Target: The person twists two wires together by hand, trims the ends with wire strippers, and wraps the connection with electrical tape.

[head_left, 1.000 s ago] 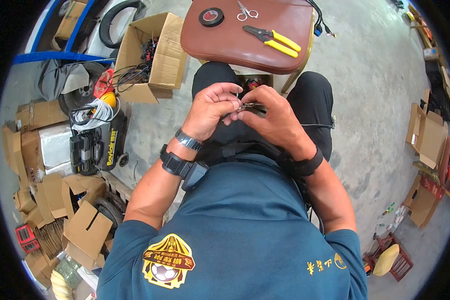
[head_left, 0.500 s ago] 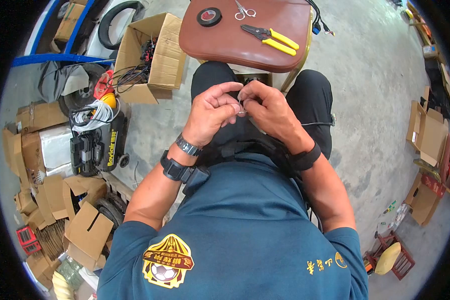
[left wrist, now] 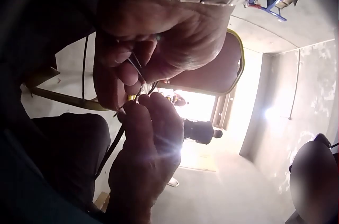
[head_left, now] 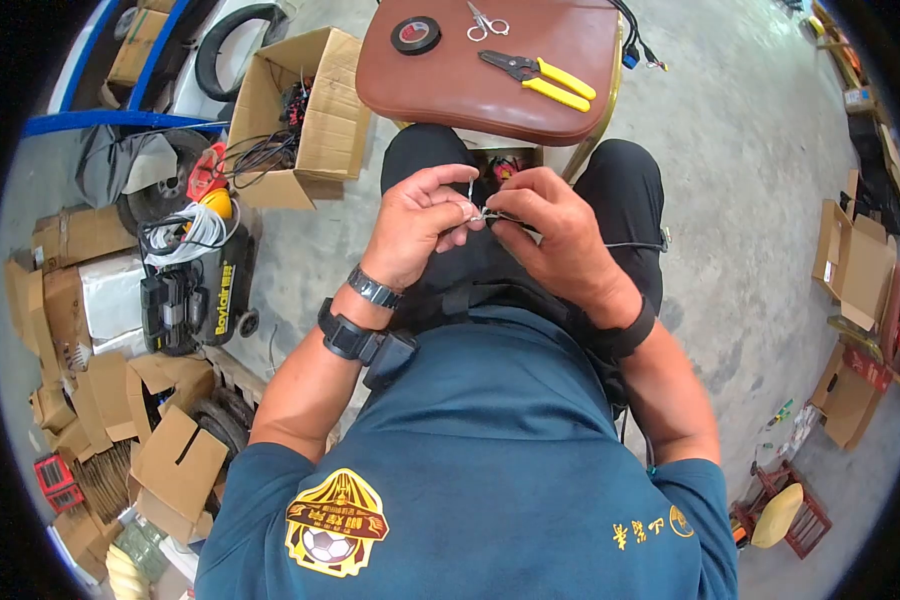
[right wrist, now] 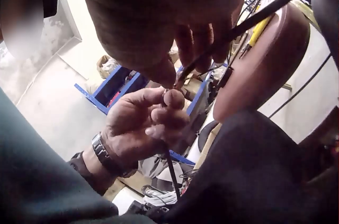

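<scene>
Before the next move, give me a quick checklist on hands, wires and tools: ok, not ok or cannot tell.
1. Left hand pinching the wires: ok.
2. Right hand pinching the black cable near its end: ok.
3. A hand free to pick up a tool: not ok, both are occupied.
4. Join between the hands secure: cannot tell, fingers cover much of it.
5. Tape roll on the brown seat: ok.
6. Yellow-handled strippers and scissors also there: ok.
</scene>
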Available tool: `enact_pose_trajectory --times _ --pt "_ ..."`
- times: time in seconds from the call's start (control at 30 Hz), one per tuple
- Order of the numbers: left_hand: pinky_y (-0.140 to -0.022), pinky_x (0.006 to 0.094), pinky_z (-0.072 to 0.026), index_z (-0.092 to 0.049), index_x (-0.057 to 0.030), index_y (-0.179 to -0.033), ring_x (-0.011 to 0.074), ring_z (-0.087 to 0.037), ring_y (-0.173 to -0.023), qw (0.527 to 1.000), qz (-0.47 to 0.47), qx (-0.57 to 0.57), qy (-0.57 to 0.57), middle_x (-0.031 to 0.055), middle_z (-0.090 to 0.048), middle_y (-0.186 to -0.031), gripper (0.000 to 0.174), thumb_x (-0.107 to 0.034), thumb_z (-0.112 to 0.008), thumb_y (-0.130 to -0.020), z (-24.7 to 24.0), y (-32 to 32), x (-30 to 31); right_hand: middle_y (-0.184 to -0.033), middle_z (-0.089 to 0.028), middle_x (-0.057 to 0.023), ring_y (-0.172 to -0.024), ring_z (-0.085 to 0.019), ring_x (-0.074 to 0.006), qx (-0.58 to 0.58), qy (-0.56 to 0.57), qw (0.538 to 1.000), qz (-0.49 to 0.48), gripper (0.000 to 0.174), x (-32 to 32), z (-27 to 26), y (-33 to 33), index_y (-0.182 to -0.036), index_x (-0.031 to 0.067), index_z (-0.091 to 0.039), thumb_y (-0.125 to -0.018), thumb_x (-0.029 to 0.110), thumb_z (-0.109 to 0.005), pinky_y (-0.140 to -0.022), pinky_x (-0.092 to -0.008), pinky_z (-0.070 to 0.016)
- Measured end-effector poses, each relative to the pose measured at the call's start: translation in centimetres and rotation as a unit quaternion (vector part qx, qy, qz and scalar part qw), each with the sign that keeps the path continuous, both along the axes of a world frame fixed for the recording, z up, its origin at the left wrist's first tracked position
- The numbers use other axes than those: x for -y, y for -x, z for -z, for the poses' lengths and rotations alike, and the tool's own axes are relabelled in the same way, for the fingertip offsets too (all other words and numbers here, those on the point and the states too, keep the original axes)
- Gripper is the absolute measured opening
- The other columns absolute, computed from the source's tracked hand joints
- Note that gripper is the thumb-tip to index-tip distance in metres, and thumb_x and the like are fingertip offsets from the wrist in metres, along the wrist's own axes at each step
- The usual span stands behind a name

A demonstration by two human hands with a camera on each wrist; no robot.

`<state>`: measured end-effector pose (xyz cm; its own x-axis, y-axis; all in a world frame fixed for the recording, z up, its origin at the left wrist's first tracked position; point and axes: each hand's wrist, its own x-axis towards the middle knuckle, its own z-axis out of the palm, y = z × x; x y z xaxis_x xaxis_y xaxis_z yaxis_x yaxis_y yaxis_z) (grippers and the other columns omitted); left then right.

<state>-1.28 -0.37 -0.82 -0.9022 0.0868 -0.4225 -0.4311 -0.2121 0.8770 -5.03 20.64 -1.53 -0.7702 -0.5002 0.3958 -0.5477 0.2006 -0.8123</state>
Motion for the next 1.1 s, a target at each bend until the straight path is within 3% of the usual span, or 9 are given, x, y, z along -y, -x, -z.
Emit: enact_pose_trajectory --times 0.2,0.4,0.57,0.77,1.1 --pt "-0.055 0.0199 -0.0458 -0.063 0.0004 -0.123 0.0074 -0.062 -0.068 0.999 0.017 -0.02 0.029 0.0045 -0.07 -0.086 0.034 -0.001 -0.067 -0.089 -0.3 -0.3 0.1 -0.094 -0.064 -0.0152 -0.089 -0.064 -0.0363 -0.003 -0.045 0.998 0.034 0.022 0.5 1.1 -0.4 -0.099 0.0029 -0.066 -0.079 0.006 -0.073 -0.078 -0.0441 -0.0529" --pt "-0.067 0.0202 -0.0496 -0.069 -0.0003 -0.114 0.0042 -0.061 -0.076 0.994 0.045 -0.064 0.07 -0.0015 -0.068 -0.087 0.031 0.004 -0.074 -0.083 0.6 -0.6 -0.2 -0.088 -0.067 -0.0176 -0.087 -0.066 -0.0377 0.076 -0.033 0.996 -0.034 0.02 0.2 1.0 0.0 -0.097 -0.0004 -0.065 -0.081 0.009 -0.072 -0.078 -0.0439 -0.0535" --pt "-0.073 0.0218 -0.0511 -0.071 -0.0003 -0.106 0.0044 -0.061 -0.081 0.98 0.101 -0.046 0.165 -0.0008 -0.069 -0.089 0.022 0.003 -0.074 -0.084 -0.1 -0.5 -0.4 -0.086 -0.069 -0.0187 -0.083 -0.07 -0.0346 0.23 -0.021 0.972 -0.047 0.02 -0.1 0.2 0.1 -0.099 -0.0024 -0.063 -0.082 0.005 -0.07 -0.075 -0.0402 -0.0548" --pt "-0.073 0.0226 -0.0511 -0.072 -0.0013 -0.1 0.0047 -0.061 -0.082 0.961 0.15 -0.073 0.22 -0.0015 -0.07 -0.09 0.014 -0.001 -0.072 -0.085 -1.2 -0.3 -0.8 -0.086 -0.07 -0.0187 -0.083 -0.071 -0.0296 0.254 -0.022 0.965 -0.064 0.021 -0.2 0.3 0.3 -0.101 -0.0023 -0.062 -0.083 0.005 -0.07 -0.075 -0.0383 -0.055" --pt "-0.068 0.0223 -0.0492 -0.067 -0.0023 -0.089 0.0047 -0.059 -0.077 0.968 0.078 -0.114 0.21 -0.0026 -0.066 -0.082 0.008 0.001 -0.069 -0.083 0.0 -0.4 -0.7 -0.087 -0.071 -0.0191 -0.084 -0.071 -0.0301 0.278 -0.04 0.956 -0.083 0.021 -0.2 -0.1 0.2 -0.101 -0.0026 -0.066 -0.084 0.009 -0.069 -0.076 -0.0395 -0.0544"
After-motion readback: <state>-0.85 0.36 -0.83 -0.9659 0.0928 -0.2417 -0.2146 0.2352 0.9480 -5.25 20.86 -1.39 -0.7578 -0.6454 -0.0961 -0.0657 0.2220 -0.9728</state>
